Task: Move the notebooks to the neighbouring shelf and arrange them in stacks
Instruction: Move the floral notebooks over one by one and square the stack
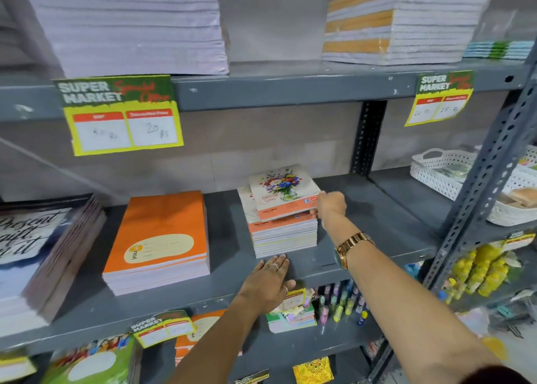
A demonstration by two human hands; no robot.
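Note:
A stack of small flower-cover notebooks (283, 232) stands in the middle of the grey shelf (377, 209). Its top notebooks (283, 192) lie askew. My right hand (329, 206) grips the right edge of those top notebooks, thumb underneath. My left hand (268, 285) lies flat on the shelf's front edge, fingertips touching the foot of the stack, holding nothing. To the left sits a stack of orange notebooks (158, 244).
A pile of dark lettered notebooks (43, 256) fills the far left. White baskets (447, 171) stand on the neighbouring shelf at right, behind a perforated upright (476, 197). Paper stacks (404, 20) lie on the shelf above; pens and bottles below.

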